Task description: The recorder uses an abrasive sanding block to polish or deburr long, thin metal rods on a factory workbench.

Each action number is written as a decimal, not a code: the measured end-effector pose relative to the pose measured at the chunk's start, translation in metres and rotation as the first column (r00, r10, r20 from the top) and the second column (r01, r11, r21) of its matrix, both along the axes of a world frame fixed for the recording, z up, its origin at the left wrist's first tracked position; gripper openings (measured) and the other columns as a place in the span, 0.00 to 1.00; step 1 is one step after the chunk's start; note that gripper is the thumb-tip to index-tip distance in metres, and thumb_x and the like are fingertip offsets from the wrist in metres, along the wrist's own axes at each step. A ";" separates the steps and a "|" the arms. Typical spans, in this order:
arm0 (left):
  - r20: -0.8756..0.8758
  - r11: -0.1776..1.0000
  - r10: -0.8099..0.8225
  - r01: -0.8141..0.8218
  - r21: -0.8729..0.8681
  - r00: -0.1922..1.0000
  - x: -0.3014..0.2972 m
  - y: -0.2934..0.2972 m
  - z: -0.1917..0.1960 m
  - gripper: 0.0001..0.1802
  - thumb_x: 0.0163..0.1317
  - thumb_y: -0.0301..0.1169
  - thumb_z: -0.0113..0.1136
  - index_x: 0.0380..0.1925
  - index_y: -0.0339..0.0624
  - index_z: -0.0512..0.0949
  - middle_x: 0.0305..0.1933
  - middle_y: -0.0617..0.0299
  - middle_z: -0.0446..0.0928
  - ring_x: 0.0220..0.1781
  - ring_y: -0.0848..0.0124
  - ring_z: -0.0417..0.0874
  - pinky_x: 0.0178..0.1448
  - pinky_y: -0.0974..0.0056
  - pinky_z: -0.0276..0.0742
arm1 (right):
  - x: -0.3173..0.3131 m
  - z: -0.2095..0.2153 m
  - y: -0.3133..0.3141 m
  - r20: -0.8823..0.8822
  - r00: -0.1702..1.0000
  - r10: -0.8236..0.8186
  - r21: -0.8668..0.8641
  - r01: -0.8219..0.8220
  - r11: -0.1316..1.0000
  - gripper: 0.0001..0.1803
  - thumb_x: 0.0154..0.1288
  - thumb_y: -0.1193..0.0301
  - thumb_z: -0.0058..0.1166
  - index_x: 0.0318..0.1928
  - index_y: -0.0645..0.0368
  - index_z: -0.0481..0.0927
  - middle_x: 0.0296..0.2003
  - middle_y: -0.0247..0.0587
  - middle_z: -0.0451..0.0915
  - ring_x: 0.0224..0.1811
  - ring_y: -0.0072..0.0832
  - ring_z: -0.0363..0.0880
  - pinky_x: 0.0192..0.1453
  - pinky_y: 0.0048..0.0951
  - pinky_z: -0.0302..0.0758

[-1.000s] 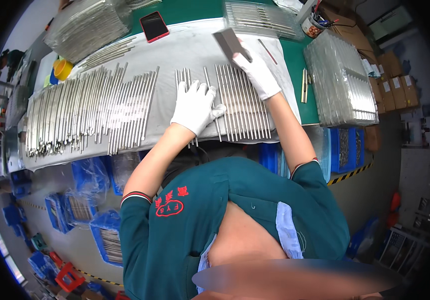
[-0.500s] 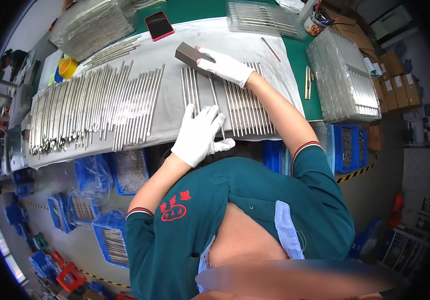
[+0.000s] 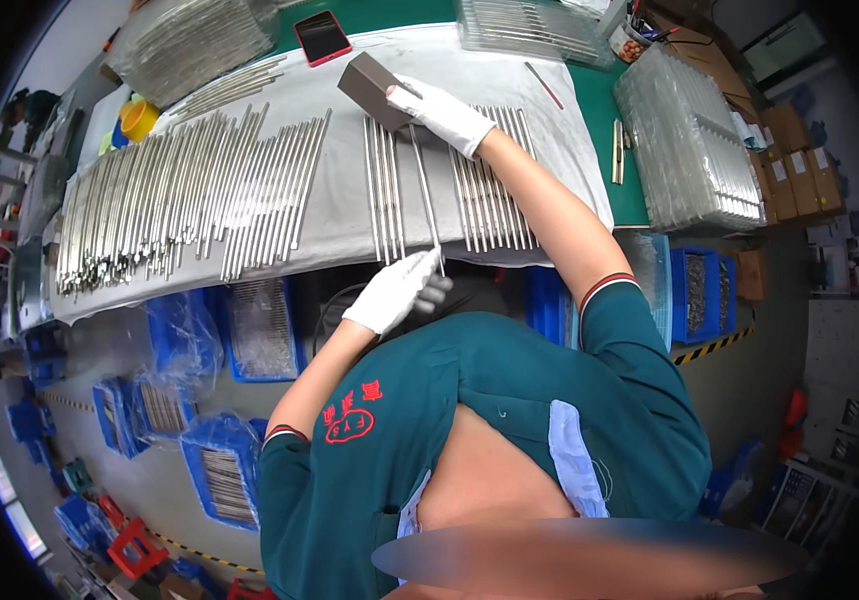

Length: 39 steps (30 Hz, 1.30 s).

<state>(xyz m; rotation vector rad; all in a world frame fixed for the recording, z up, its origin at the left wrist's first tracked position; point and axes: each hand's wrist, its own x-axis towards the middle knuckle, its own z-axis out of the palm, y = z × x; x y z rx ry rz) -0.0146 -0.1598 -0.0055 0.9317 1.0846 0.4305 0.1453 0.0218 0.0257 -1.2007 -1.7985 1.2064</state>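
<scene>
My right hand [image 3: 446, 115], in a white glove with some fingertips bare, grips a dark grey-brown rectangular block [image 3: 368, 88] over the far part of the cloth. A single slim metal rod [image 3: 425, 185] runs from beneath the block toward me. At its near end, just past the table edge, my gloved left hand [image 3: 395, 292] has its fingers closed on the rod. To the rod's left lies a small row of metal rods [image 3: 383, 190]. A wider group of rods [image 3: 490, 190] lies on its right, partly under my right forearm.
A large spread of metal rods [image 3: 180, 200] covers the left of the white cloth [image 3: 350, 230]. A red-edged phone [image 3: 322, 38] lies at the back. Plastic-wrapped stacks [image 3: 685, 150] stand at the right and far left. Blue crates [image 3: 220, 470] sit below the table.
My left hand has come back toward me from over the rods to the single rod's near end, its fingers closing. The block in my right hand has shifted slightly left and farther away.
</scene>
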 end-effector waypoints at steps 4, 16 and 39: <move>0.302 0.949 0.245 -0.165 -0.269 0.921 0.014 -0.004 -0.004 0.30 0.75 0.51 0.42 0.62 0.36 0.66 0.52 0.50 0.77 0.51 0.63 0.81 0.56 0.58 0.79 | 0.007 0.005 -0.012 0.033 0.996 0.083 -0.047 -0.081 0.996 0.43 0.67 0.41 0.48 0.73 0.55 0.59 0.63 0.50 0.72 0.62 0.34 0.72 0.67 0.28 0.64; 0.431 0.877 0.431 -0.256 -0.406 0.793 0.024 -0.009 -0.020 0.13 0.73 0.43 0.51 0.40 0.45 0.71 0.25 0.69 0.68 0.26 0.76 0.70 0.33 0.68 0.75 | 0.074 0.026 -0.066 0.324 0.914 -0.243 0.326 0.133 0.936 0.41 0.62 0.48 0.59 0.70 0.53 0.66 0.65 0.47 0.71 0.67 0.39 0.70 0.71 0.34 0.63; 0.348 0.902 0.267 -0.106 -0.418 0.899 0.033 0.000 -0.013 0.21 0.73 0.53 0.47 0.33 0.47 0.68 0.16 0.73 0.52 0.17 0.79 0.51 0.23 0.71 0.55 | 0.070 0.025 -0.080 0.551 0.819 -0.157 0.513 -0.185 0.838 0.26 0.58 0.59 0.61 0.59 0.43 0.79 0.64 0.49 0.68 0.64 0.46 0.67 0.69 0.40 0.64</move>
